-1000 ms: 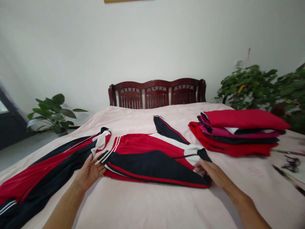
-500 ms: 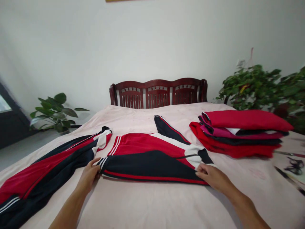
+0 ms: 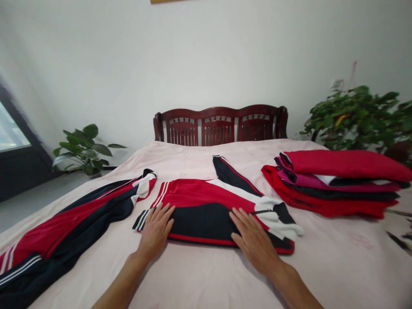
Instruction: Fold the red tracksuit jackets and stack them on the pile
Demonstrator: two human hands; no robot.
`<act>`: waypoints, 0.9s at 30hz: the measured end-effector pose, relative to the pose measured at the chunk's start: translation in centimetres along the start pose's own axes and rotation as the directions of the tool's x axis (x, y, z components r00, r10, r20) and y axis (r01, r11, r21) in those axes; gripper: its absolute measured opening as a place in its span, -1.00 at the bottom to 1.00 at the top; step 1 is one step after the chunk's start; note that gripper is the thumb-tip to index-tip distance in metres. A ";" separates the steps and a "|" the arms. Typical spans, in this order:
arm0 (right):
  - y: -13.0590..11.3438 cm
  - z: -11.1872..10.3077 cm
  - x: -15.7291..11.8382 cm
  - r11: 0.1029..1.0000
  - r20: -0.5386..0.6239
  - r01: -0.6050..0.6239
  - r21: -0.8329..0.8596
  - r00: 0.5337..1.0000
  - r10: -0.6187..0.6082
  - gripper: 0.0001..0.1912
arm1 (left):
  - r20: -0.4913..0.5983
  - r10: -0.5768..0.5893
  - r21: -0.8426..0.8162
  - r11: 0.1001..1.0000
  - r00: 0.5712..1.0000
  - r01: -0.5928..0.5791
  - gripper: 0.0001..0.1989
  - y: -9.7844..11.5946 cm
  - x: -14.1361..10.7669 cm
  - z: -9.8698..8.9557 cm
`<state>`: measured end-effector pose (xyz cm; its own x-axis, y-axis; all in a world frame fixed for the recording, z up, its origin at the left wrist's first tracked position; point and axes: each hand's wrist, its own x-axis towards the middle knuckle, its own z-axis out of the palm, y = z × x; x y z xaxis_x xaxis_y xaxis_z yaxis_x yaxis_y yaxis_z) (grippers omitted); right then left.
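A red, white and navy track jacket lies on the bed in front of me. Its near navy sleeve, edged with a red stripe, is folded across the body, while the far sleeve stretches out toward the headboard. My left hand rests flat on the sleeve by the striped cuff, fingers spread. Nearer the shoulder end, my right hand also lies flat on the sleeve with its fingers apart. Neither hand grips the cloth.
Another track jacket lies at the left. A stack of folded clothes stands at the right, with dark small items at the edge. Beyond the pink sheet are a wooden headboard and potted plants.
Both hands have let go of the sleeve's near edge, moved inward and flattened on top of it. The view has shifted slightly left.
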<state>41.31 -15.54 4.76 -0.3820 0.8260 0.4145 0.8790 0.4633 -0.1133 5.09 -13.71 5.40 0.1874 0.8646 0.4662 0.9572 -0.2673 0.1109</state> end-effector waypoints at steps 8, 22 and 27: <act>1.5 1.5 -0.7 0.987 0.214 -0.127 -0.099 0.966 0.145 -0.36 | 0.117 -0.047 0.127 0.991 0.992 0.032 -0.51 -1.0 -0.5 1.4; 3.1 -0.3 -2.0 0.979 0.136 -0.202 0.041 0.971 0.195 -0.38 | 0.223 0.198 -0.156 0.974 0.954 -0.165 -0.27 -6.2 -2.5 -0.4; 2.9 -2.1 -3.2 0.997 0.185 -0.052 0.051 0.982 0.042 -0.28 | 0.267 0.214 -0.102 0.976 0.939 -0.194 -0.12 -7.3 -2.5 -1.3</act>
<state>45.75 -17.54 5.00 -0.3910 0.8900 0.2347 0.8820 0.4352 -0.1810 -2.68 -14.49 4.59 0.4402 0.8687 0.2271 0.8752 -0.4716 0.1075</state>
